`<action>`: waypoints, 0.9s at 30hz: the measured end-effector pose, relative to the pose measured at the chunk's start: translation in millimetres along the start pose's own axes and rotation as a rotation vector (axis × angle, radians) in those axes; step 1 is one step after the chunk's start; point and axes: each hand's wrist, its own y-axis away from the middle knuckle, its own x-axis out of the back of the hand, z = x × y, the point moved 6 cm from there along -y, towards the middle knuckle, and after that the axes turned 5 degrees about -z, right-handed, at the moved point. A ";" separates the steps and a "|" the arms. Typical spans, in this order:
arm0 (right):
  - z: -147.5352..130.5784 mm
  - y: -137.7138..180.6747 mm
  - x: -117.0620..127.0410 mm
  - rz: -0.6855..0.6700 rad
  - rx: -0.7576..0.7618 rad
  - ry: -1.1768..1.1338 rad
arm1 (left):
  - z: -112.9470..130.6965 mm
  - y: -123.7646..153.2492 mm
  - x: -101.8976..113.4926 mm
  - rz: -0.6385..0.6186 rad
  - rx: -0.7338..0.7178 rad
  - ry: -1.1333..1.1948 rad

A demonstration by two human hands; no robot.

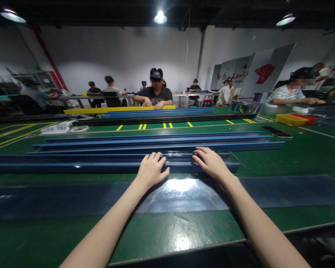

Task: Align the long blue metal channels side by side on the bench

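So the blue channel (pixel 58 167) right in front is a long, straight, glossy piece, deep navy, with two raised edges running along a sunken middle. It lies crosswise on the green surface (pixel 156 230), running out of view on the left and ending just past the right hand (pixel 209 162). Looks smooth, maybe plastic, with a bright glint on its near wall.

The left hand (pixel 153 169) and right hand are both over it, fingers loosely bent, thumbs out to the side. Can't tell if the fingertips grip it or just rest there.

Just behind it are more blue rails (pixel 240 146), slim and straight-edged. On the near side lies a flat, shiny, see-through strip (pixel 284 191) with lamp glare across its middle.
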 end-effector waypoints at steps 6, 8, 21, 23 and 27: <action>5.8 1.2 8.2 0.027 -0.130 0.164 | -8.2 -0.6 4.1 -0.004 0.063 -0.063; 6.0 2.0 8.3 0.026 -0.160 0.195 | -8.5 -0.2 3.8 -0.008 0.060 -0.062; -22.3 1.2 -0.4 -0.005 0.122 0.047 | 15.8 1.9 -4.3 -0.003 -0.166 0.074; -23.1 1.4 -0.8 -0.006 0.141 0.027 | 15.5 1.6 -4.9 -0.013 -0.161 0.075; -22.8 1.5 -0.5 -0.012 0.156 -0.001 | 13.5 1.0 -3.5 -0.016 -0.141 0.083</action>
